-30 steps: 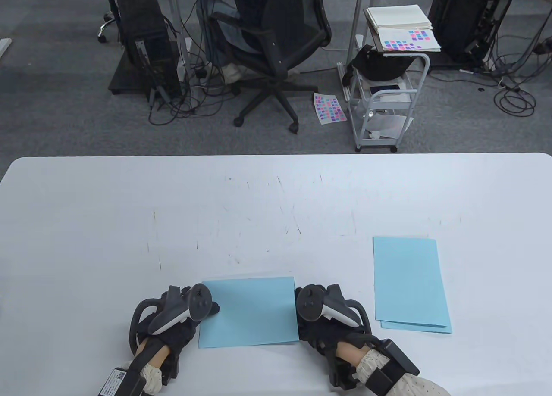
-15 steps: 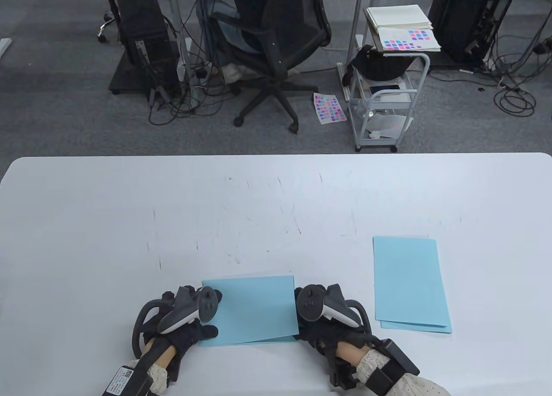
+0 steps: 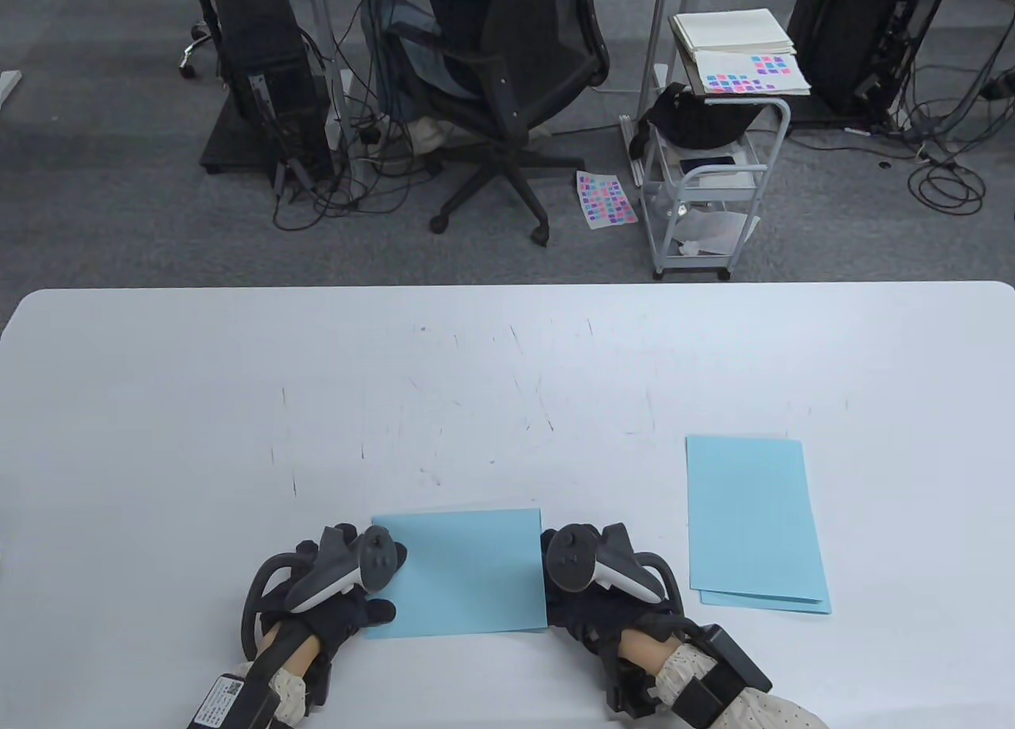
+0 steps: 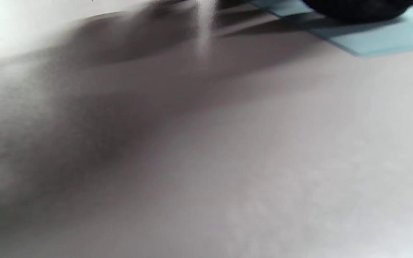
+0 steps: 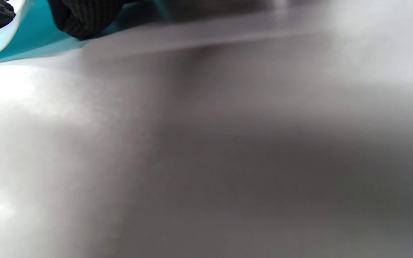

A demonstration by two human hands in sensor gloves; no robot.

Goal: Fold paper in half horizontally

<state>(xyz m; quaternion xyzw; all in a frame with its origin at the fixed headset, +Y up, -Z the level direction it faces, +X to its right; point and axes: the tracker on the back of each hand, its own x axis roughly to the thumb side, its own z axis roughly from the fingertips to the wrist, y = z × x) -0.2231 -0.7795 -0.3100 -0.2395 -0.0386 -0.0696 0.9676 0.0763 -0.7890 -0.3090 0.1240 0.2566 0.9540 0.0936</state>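
A light blue paper (image 3: 468,574), folded in half, lies flat near the front edge of the white table (image 3: 507,380). My left hand (image 3: 390,582) rests on its left edge, with the thumb on the lower left corner and the fingertips on the upper left. In the left wrist view a dark fingertip (image 4: 353,9) lies on the paper (image 4: 389,36). My right hand (image 3: 555,602) is at the paper's right edge. In the right wrist view its fingertips (image 5: 81,18) pinch the paper's edge (image 5: 31,39).
A second folded blue paper (image 3: 753,523) lies on the table to the right of my right hand. Beyond the table's far edge stand an office chair (image 3: 507,86) and a white cart (image 3: 706,182).
My left hand moved right onto the paper's left edge. Half a second ago the top layer sat skewed with the lower layer showing below; now the layers lie aligned. My right hand stayed put.
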